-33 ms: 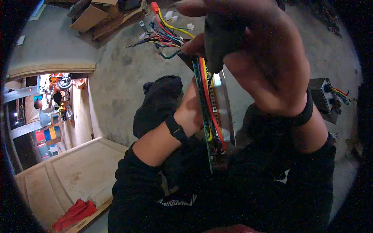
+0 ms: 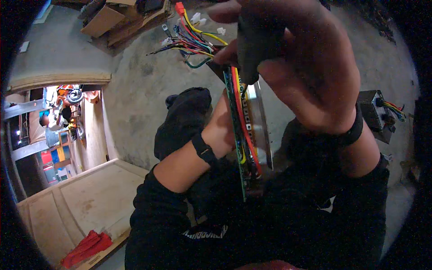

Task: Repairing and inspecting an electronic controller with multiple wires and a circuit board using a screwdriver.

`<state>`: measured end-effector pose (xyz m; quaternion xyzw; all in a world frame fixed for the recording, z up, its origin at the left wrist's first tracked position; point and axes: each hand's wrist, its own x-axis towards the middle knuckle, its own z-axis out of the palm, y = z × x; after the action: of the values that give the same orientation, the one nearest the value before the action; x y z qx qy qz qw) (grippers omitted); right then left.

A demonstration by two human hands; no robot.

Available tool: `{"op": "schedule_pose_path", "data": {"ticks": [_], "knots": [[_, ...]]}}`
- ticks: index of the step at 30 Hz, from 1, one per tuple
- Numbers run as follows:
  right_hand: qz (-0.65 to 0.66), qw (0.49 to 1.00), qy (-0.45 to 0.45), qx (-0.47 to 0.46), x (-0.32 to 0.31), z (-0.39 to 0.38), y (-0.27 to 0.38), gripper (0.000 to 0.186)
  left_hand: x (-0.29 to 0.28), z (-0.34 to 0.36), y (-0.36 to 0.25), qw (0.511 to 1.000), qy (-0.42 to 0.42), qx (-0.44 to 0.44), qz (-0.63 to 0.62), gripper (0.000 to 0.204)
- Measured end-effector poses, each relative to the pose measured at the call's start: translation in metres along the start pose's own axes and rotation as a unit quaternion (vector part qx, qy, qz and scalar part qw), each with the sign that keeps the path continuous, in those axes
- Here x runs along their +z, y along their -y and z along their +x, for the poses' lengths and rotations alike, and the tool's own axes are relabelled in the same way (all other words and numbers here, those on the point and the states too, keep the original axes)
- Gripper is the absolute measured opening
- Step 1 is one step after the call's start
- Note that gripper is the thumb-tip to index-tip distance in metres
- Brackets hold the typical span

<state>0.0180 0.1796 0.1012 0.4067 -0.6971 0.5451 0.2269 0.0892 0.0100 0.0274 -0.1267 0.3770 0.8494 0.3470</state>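
A circuit board (image 2: 230, 96) stands on edge in front of me, with red and yellow wires (image 2: 240, 108) along its side and a metal plate (image 2: 265, 121) to the right. From its far end fans a bundle of coloured wires (image 2: 191, 38) with white plugs and a red connector (image 2: 180, 8). My left hand (image 2: 222, 123) grips the board from the left, its fingers hidden behind it. Above the board's far end, my right hand (image 2: 310, 58) is closed around a thick, dark object (image 2: 253, 45) whose kind I cannot make out; its lower end reaches down to the board.
A metal-cased unit with coloured wires (image 2: 371, 105) sits on the floor at the right. Flattened cardboard (image 2: 103, 21) lies at the far left. Nearer left is a wooden panel (image 2: 90, 193) with a red cloth (image 2: 87, 249). Through a doorway, a person (image 2: 53, 120) and a motorcycle (image 2: 72, 94) show.
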Motion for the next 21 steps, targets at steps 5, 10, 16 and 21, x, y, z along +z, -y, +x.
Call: {"op": "schedule_pose_path", "data": {"ticks": [5,10,16,21], "knots": [[-0.003,1.0,0.001,0.008,-0.004,-0.003,-0.001,0.049,0.017,-0.004,-0.007,0.978,-0.183,-0.081,0.059,0.05],[-0.005,1.0,-0.011,0.013,-0.013,-0.007,0.001,0.048,0.002,0.01,-0.001,0.989,-0.094,-0.117,0.011,0.055],[-0.001,1.0,-0.016,0.017,-0.014,-0.01,0.001,0.046,0.022,0.004,-0.004,0.991,-0.086,-0.062,0.08,0.062],[0.004,1.0,-0.017,0.019,-0.012,-0.012,0.0,0.044,0.021,0.005,-0.002,0.985,-0.123,-0.109,0.059,0.061]]}}
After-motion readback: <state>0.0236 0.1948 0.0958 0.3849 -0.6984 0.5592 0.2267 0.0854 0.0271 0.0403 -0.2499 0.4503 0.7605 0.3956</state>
